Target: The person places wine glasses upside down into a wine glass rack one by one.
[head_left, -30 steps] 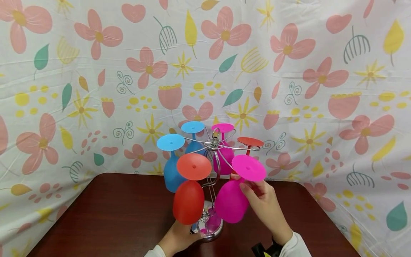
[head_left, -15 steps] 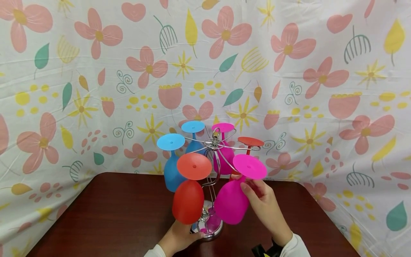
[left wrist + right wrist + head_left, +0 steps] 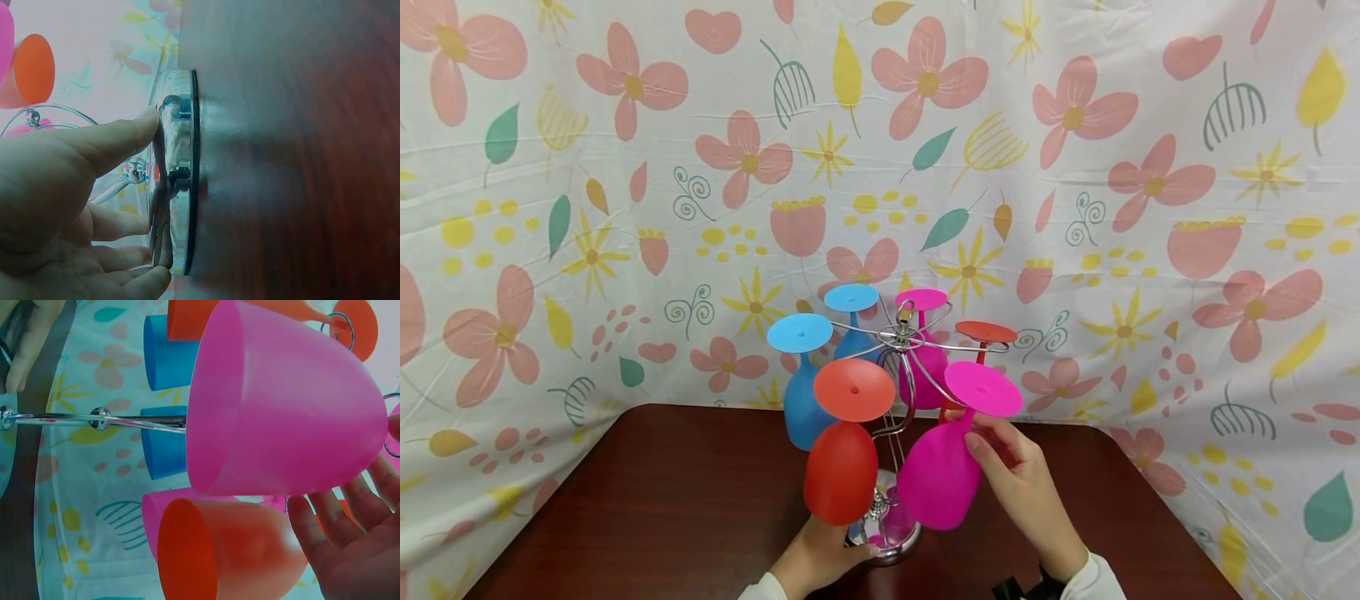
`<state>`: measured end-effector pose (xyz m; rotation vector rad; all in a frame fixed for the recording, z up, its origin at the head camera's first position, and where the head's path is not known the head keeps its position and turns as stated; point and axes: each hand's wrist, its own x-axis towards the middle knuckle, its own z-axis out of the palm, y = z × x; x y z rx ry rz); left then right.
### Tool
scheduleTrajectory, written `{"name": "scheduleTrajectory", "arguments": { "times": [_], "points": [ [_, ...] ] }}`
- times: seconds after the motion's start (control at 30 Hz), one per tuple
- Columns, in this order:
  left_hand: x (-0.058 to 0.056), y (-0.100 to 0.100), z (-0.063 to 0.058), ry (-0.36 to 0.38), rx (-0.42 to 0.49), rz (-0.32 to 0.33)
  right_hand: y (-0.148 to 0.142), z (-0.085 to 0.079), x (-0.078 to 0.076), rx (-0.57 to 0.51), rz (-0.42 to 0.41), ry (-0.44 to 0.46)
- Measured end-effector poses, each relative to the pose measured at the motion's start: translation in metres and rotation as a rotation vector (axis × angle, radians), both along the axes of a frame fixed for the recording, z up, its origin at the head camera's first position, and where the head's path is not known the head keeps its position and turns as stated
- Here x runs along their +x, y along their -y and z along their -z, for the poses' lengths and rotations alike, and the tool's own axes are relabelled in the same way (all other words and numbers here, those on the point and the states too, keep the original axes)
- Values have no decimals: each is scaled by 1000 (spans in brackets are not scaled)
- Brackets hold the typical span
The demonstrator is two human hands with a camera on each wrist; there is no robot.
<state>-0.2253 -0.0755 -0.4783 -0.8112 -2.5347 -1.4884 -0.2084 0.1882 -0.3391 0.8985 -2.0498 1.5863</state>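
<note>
A chrome wine glass rack (image 3: 904, 336) stands on the table, with upside-down plastic wine glasses hung by their feet around its top. My left hand (image 3: 820, 554) holds the round base, thumb on its rim; in the left wrist view the fingertips lie against the shiny base (image 3: 178, 137). With thumb and fingers, my right hand (image 3: 1018, 479) pinches the stem of the near magenta wine glass (image 3: 936, 479), just under its foot. That glass tilts, bowl toward the lower left. In the right wrist view its bowl (image 3: 294, 400) hangs mouth to the left, past my fingers (image 3: 325, 515).
Beside it hangs a red wine glass (image 3: 841, 475), above my left hand. Two blue glasses (image 3: 807, 408) hang at the left, another magenta one (image 3: 925, 358) at the back, another red one (image 3: 987, 332) at the right. The dark wooden table (image 3: 662, 500) meets a flowered cloth (image 3: 625, 208) behind.
The near magenta glass has tilted slightly more, its bowl shifting a little down and left with my right hand on its stem. My left hand stays at the base.
</note>
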Motion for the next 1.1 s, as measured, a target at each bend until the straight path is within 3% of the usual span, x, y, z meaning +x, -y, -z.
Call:
{"name": "scheduleTrajectory", "arguments": {
  "times": [0.2,0.33,0.6,0.77,0.93,1.1],
  "points": [
    [0,1,1,7,-6,0,-3,4,1,13,30,-21],
    [0,1,0,16,5,6,-5,8,1,13,104,-37],
    [-3,1,-1,67,11,25,-14,22,-2,31,163,7],
    [-6,3,-4,91,16,66,-23,35,-6,77,193,22],
    [-5,8,-9,43,-4,112,-30,49,-11,117,212,30],
    [-13,19,-4,71,-39,174,-37,63,-19,183,199,8]
  ]
}}
